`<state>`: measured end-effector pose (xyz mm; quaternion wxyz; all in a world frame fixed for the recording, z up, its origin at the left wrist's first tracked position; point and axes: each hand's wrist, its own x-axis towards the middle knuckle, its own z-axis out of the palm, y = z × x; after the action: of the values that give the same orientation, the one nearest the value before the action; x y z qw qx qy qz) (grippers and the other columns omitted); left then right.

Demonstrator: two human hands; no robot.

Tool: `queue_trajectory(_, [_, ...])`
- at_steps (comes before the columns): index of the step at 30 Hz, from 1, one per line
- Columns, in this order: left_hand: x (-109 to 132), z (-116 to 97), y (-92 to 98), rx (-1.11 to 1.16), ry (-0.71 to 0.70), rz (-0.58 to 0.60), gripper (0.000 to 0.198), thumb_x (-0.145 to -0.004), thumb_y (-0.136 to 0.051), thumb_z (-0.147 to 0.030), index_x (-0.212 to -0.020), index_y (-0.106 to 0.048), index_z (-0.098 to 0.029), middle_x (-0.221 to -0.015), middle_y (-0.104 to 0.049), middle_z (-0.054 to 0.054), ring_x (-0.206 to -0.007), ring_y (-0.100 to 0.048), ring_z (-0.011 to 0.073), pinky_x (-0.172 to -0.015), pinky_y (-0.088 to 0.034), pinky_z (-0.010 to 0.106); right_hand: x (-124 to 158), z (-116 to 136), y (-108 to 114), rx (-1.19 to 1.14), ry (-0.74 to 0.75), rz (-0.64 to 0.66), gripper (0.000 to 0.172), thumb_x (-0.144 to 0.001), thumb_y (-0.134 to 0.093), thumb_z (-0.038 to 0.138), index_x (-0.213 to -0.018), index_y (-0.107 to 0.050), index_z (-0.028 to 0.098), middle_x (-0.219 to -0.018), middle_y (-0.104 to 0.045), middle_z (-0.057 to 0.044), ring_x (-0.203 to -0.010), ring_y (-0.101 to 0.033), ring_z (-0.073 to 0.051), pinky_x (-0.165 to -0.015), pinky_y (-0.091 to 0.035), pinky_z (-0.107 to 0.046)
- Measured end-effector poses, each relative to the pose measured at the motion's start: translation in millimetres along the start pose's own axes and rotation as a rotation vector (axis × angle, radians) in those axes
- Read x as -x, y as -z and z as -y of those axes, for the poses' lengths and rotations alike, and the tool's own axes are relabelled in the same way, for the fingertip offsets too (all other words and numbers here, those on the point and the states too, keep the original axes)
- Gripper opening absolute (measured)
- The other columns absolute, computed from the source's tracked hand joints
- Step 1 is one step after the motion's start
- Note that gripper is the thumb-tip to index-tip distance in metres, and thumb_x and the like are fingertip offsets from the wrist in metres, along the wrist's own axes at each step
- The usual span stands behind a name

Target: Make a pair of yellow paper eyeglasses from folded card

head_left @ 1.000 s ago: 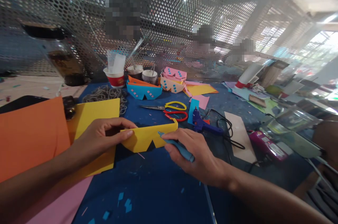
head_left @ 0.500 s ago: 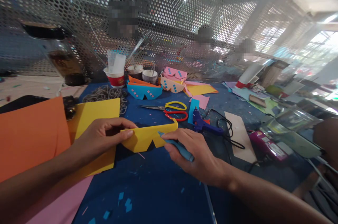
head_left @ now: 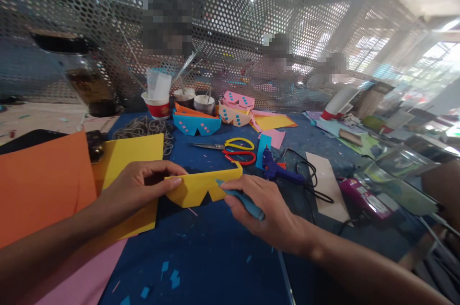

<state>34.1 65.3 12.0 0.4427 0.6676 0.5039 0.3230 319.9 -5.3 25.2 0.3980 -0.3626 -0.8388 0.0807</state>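
Yellow paper glasses (head_left: 190,192) with a notch in the lower edge stand over the blue table. My left hand (head_left: 151,180) pinches their left end between thumb and fingers. In my right hand (head_left: 260,207) is a light-blue pen-shaped tool (head_left: 247,204); its tip meets the right half of the glasses' front. What kind of tool it is I cannot tell. Just behind the glasses lie scissors (head_left: 239,157) with one yellow and one red handle. A blue glue gun (head_left: 278,171) rests to the right, beside a blue paper strip (head_left: 263,149).
Finished-looking paper glasses (head_left: 197,125) stand at the back near paper cups (head_left: 158,106) and grey cord (head_left: 143,130). Orange (head_left: 43,185) and yellow sheets (head_left: 132,161) lie left. A purple device (head_left: 366,197) and clear container (head_left: 391,171) are right. Perforated metal (head_left: 223,22) rises behind.
Both hands, the yellow glasses and the blue tool hold nearly the same positions. At the right edge, a nearby person has shifted slightly.
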Motion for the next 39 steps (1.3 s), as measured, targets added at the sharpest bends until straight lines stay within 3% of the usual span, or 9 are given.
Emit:
queue_trajectory(17, [0, 3, 0.3, -0.004, -0.017, -0.007, 0.029, -0.086, -0.077, -0.05, -0.092, -0.085, -0.022, -0.09, -0.084, 0.002, -0.084, -0.073, 0.0201, -0.076, -0.055, 0.027, 0, 0, 0, -0.008, 0.003, -0.007, 0.011, -0.108, -0.067, 0.025, -0.118, -0.07, 0.019, -0.105, -0.084, -0.005, -0.094, -0.082, -0.018, -0.09, -0.061, -0.028])
queue_trajectory(24, [-12, 20, 6.1, -0.044, -0.11, 0.024, 0.033, -0.083, -0.081, -0.056, -0.091, -0.087, -0.025, -0.084, -0.084, 0.002, -0.076, -0.075, 0.021, -0.066, -0.055, 0.024, 1, 4, 2, -0.03, 0.069, -0.064, 0.013, -0.105, -0.067, 0.02, -0.118, -0.071, 0.017, -0.1, -0.083, -0.005, -0.086, -0.079, -0.016, -0.084, -0.06, -0.026])
queue_trajectory(31, [-18, 33, 5.9, -0.103, -0.107, 0.014, 0.037, -0.085, -0.081, -0.062, -0.098, -0.09, -0.029, -0.093, -0.088, 0.003, -0.082, -0.079, 0.0229, -0.068, -0.059, 0.024, -1, 10, 3, -0.024, 0.092, 0.058, 0.014, -0.106, -0.064, 0.022, -0.118, -0.071, 0.018, -0.094, -0.08, -0.005, -0.083, -0.077, -0.016, -0.08, -0.06, -0.027])
queue_trajectory(35, [-17, 29, 3.9, -0.055, -0.111, 0.077, 0.034, -0.086, -0.081, -0.06, -0.104, -0.09, -0.032, -0.101, -0.089, 0.002, -0.09, -0.081, 0.0241, -0.076, -0.063, 0.025, 0, 12, -2, -0.031, 0.078, 0.067, 0.021, -0.107, -0.065, 0.027, -0.126, -0.069, 0.019, -0.103, -0.081, -0.007, -0.092, -0.078, -0.018, -0.085, -0.061, -0.029])
queue_trajectory(39, [-16, 22, 3.8, -0.054, -0.165, 0.107, 0.031, -0.088, -0.08, -0.057, -0.103, -0.09, -0.032, -0.101, -0.089, 0.001, -0.091, -0.082, 0.0233, -0.077, -0.063, 0.024, 1, 13, -6, -0.04, 0.04, 0.114, 0.025, -0.108, -0.065, 0.03, -0.129, -0.068, 0.018, -0.103, -0.08, -0.007, -0.089, -0.077, -0.019, -0.082, -0.061, -0.029])
